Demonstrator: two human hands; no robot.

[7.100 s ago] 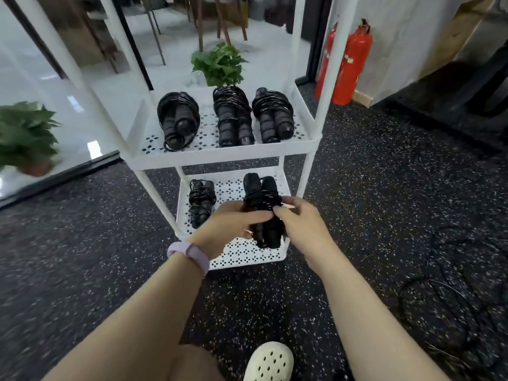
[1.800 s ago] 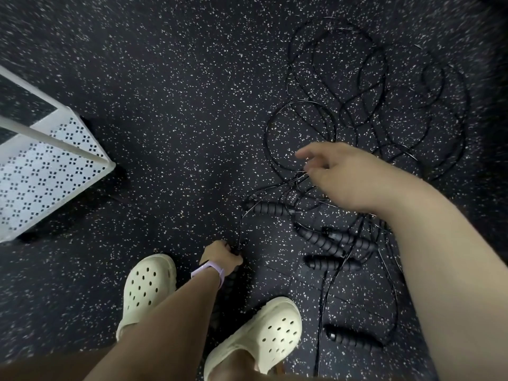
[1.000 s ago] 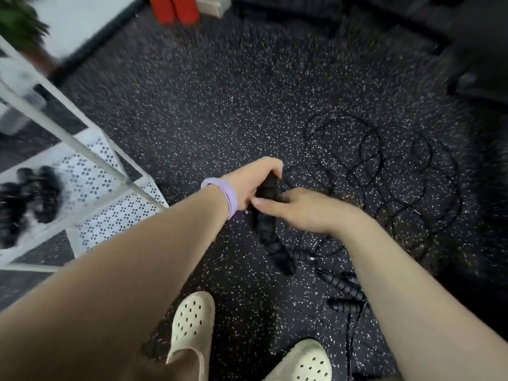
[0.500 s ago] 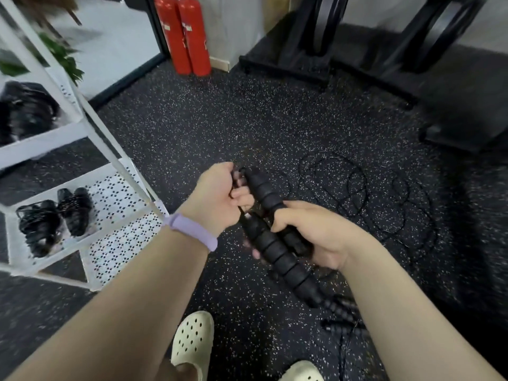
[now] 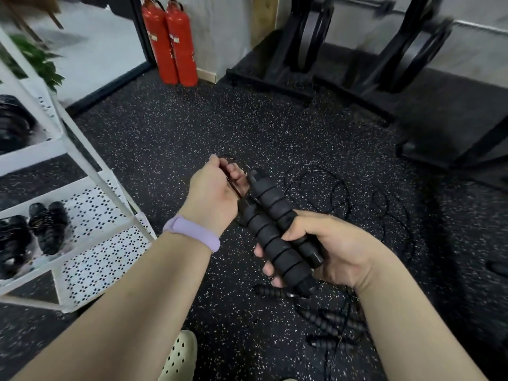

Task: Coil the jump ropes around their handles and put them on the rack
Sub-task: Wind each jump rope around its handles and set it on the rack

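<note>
My right hand (image 5: 331,250) grips two black ribbed jump-rope handles (image 5: 275,226) side by side, slanting up to the left. Just left of their top ends, my left hand (image 5: 217,195) pinches the thin black rope (image 5: 232,185) that leaves the handles. More loose ropes (image 5: 343,193) lie tangled on the speckled floor behind, with several spare handles (image 5: 327,323) below my right hand. The white rack (image 5: 110,188) stands at the left; coiled ropes (image 5: 46,226) rest on its lower shelf and another coiled bundle (image 5: 13,125) on the shelf above.
Two red fire extinguishers (image 5: 171,42) stand against the far wall. Black gym equipment frames (image 5: 343,67) fill the back right. A green plant (image 5: 38,61) shows behind the rack. My cream clog (image 5: 180,356) is at the bottom centre.
The view has lifted from the floor. Both handles are now together in my right hand, and my left hand has drawn the rope a little up and left of them.
</note>
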